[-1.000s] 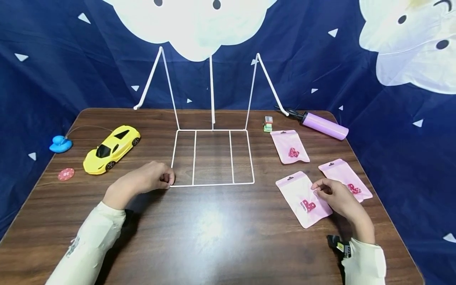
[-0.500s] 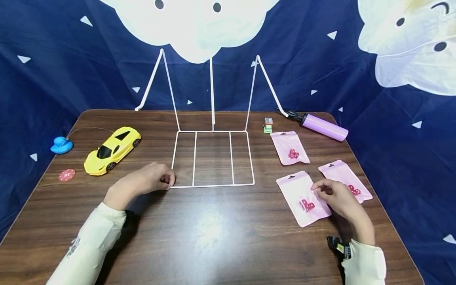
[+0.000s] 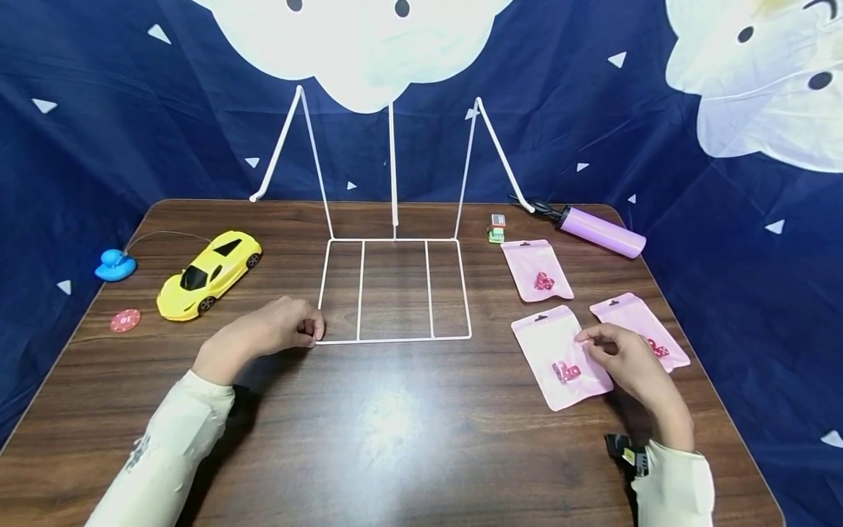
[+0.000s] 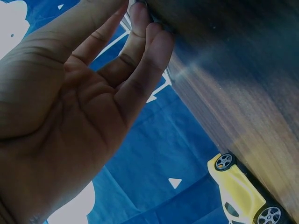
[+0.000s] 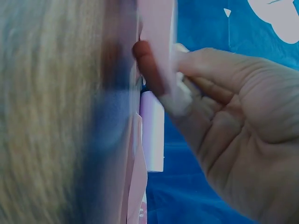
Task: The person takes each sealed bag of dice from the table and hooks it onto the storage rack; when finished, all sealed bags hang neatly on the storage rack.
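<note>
My left hand [image 3: 279, 326] pinches the near left corner of a white wire rack [image 3: 395, 340], whose flat barred base lies on the table and whose bent rods rise at the back. In the left wrist view its fingers [image 4: 160, 44] curl in toward the thumb. My right hand [image 3: 626, 359] holds the right edge of a pink zip bag [image 3: 543, 337] between thumb and fingers. Several red dice [image 3: 566, 372] show through its clear front. The right wrist view has the bag [image 5: 159, 32] tipped up between thumb and fingertips.
Two more pink bags with red dice, one at the back [image 3: 527, 256] and one at the right [image 3: 628, 315], lie nearby. Behind them are a small green toy [image 3: 496, 230] and a purple hand pump [image 3: 602, 230]. A yellow toy car [image 3: 207, 278], blue duck [image 3: 115, 266] and red chip [image 3: 125, 320] sit left.
The held bag's near end has shifted away from me and slightly left, and the dice in it have moved a little the same way. Both hands stay about where they were.
</note>
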`<state>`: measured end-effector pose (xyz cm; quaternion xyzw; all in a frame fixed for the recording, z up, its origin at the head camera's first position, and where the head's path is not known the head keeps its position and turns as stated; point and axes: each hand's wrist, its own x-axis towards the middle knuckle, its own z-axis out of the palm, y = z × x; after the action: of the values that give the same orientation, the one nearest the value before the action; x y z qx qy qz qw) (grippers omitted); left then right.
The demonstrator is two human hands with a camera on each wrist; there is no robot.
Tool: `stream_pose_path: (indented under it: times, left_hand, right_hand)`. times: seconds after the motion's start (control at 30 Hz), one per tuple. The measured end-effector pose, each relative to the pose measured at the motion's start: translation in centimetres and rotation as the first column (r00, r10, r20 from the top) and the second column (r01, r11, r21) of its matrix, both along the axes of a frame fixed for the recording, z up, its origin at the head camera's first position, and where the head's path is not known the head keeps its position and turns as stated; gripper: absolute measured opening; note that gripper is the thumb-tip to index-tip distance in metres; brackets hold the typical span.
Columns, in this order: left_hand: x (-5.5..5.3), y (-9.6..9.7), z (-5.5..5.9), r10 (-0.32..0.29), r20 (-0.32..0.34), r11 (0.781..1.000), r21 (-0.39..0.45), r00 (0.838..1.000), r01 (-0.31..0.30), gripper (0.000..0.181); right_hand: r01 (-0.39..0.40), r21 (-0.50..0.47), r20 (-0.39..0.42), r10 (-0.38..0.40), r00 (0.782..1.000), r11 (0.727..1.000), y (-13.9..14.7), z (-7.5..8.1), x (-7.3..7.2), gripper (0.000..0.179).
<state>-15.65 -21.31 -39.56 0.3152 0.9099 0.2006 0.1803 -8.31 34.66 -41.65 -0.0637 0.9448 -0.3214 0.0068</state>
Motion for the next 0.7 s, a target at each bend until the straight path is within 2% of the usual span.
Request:
stream_pose_path:
  times: [0.27, 0.53, 0.7]
  left_hand:
    - [-0.01, -0.01, -0.1, 0.0, -0.004, 1.0, 0.005, 1.0, 0.0, 0.024]
    - [-0.11, -0.11, -0.07, -0.003, 0.003, 1.0, 0.005, 1.0, 0.003, 0.022]
    - [-0.07, -0.05, -0.06, -0.006, -0.002, 1.0, 0.007, 1.0, 0.006, 0.023]
  right_hand:
    - [-0.046, -0.106, -0.142, 0.031, 0.989, 0.993, -0.31, 0.2, 0.07, 0.018]
    - [-0.032, -0.163, -0.223, -0.006, 0.975, 0.986, -0.48, 0.31, 0.16, 0.023]
    - [-0.048, -0.229, -0.283, -0.019, 0.959, 0.972, -0.52, 0.24, 0.24, 0.025]
